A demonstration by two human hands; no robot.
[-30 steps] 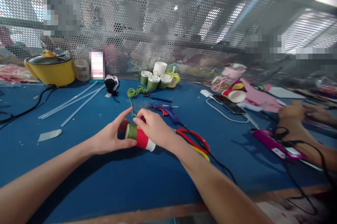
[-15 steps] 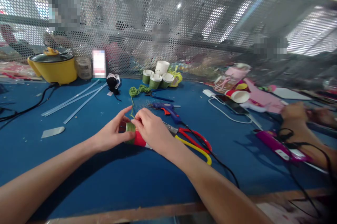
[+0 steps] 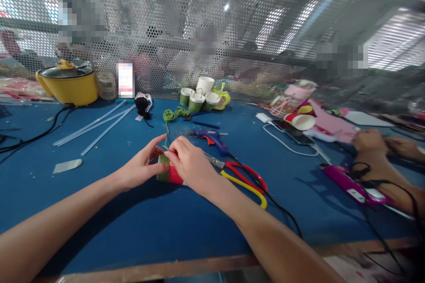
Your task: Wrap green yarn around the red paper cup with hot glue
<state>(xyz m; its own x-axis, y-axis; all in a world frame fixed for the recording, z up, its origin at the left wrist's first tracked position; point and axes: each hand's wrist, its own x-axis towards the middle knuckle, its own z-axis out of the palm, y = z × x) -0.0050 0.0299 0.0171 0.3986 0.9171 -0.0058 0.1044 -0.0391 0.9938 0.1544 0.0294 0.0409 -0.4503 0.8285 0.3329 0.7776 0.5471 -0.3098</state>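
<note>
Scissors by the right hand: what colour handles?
The scissors have one red handle, one yellow; head view.

1. Table [image 3: 133, 221]: blue covering; wooden strip along the front edge;
2. Far left: yellow pot [image 3: 68, 86] standing at the back; clear glue sticks [image 3: 96, 128] lying fanned beside it; white scrap [image 3: 67, 166] nearer the front;
3. Centre: paper cup [image 3: 166, 176] on its side, red with a green-wrapped end; green cord [image 3: 171, 115] and blue glue gun [image 3: 210, 136] beyond it; scissors [image 3: 244, 179] just to its right;
4. Back: cluster of green-wrapped cups [image 3: 195, 101], upright;
5. Right: phone [image 3: 294, 132] on a white cable; magenta tool [image 3: 352, 185] nearer the front.
</note>
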